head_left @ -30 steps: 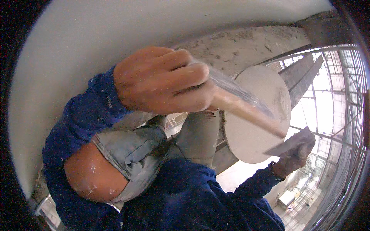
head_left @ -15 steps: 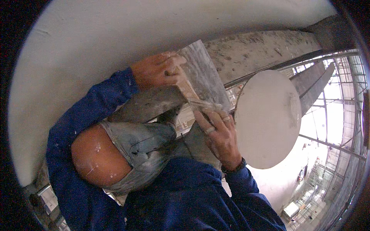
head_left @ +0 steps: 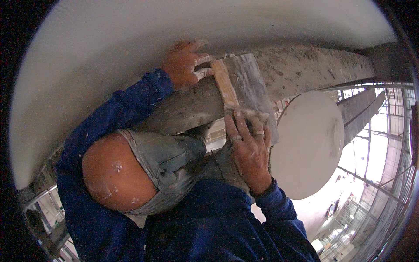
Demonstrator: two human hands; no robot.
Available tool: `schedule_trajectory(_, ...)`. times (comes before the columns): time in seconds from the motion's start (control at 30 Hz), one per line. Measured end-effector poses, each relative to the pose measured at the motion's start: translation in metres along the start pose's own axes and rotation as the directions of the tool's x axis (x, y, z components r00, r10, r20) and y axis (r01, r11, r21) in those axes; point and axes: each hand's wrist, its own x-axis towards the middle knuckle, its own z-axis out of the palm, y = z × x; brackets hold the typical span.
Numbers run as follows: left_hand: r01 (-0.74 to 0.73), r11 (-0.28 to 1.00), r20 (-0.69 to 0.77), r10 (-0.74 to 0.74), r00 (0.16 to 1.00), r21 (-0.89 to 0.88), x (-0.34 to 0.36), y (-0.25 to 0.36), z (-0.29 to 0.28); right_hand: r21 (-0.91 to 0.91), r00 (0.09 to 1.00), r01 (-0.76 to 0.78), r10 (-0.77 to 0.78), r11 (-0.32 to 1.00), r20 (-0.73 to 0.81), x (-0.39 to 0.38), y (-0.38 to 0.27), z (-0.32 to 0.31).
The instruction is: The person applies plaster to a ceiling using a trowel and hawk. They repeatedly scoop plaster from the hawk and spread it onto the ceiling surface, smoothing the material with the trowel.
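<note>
A grey, plaster-smeared board (head_left: 253,83) with a bare wood strip (head_left: 224,85) along its left edge lies tilted over the rough plank. My right hand (head_left: 252,157), a ring and pale bands on its fingers, grips the board's near edge with the fingers laid over it; its thumb is hidden. At the board's far left corner is my left hand (head_left: 183,63), fingers apart and slightly blurred, whitened with plaster. Its lower fingertips come up to the wood strip and seem to touch it, without wrapping round it.
A smooth pale wall (head_left: 109,48) curves along the left and far side. Beyond the board runs a rough plank (head_left: 305,70). To the right stands a large round pale surface (head_left: 310,144). Scaffolding (head_left: 384,144) and a floor far below show at right. My bent knee (head_left: 118,174) is close at left.
My left hand has loosened from the wood strip and its fingers have spread. The board sits slightly farther right and lower in view, with my right hand still on its near edge.
</note>
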Motion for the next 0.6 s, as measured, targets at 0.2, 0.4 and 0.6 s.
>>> schedule_trajectory(0.2,-0.152,0.942,-0.101,0.128,0.987,-0.298,-0.003,-0.035,0.035,-0.045,0.993,0.113,-0.114,0.993,-0.012,0.045,0.005,0.004)
schedule_trajectory(0.4,0.043,0.945,0.006,-0.043,0.999,-0.325,-0.006,-0.022,0.016,-0.112,0.979,0.199,-0.204,0.973,-0.027,0.097,0.003,0.010)
schedule_trajectory(0.6,0.011,0.994,-0.021,-0.014,1.000,-0.112,-0.011,-0.004,0.010,-0.038,0.989,0.137,-0.139,0.990,-0.057,0.090,0.007,0.007)
